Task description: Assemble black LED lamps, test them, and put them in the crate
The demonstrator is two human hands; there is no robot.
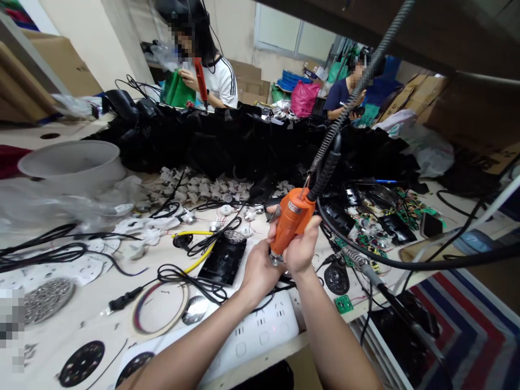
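Observation:
My right hand [304,246] is wrapped round an orange electric screwdriver [291,219], which hangs from a coiled spring [339,122] and points downward. My left hand [262,266] is closed just below the tool's lower end; what its fingers hold is mostly hidden, though a small shiny metal part shows there. Left of that hand lies a black plastic housing [223,261] with a black cable [190,279] beside it. A white power strip [264,325] is under my forearms, near the table edge.
A heap of black parts [227,141] crosses the back, with two people beyond it. Left are a dish of screws [49,299], a tape roll [137,319] and a white tub [71,157]. Circuit boards [371,233] and a soldering iron [377,281] are on the right.

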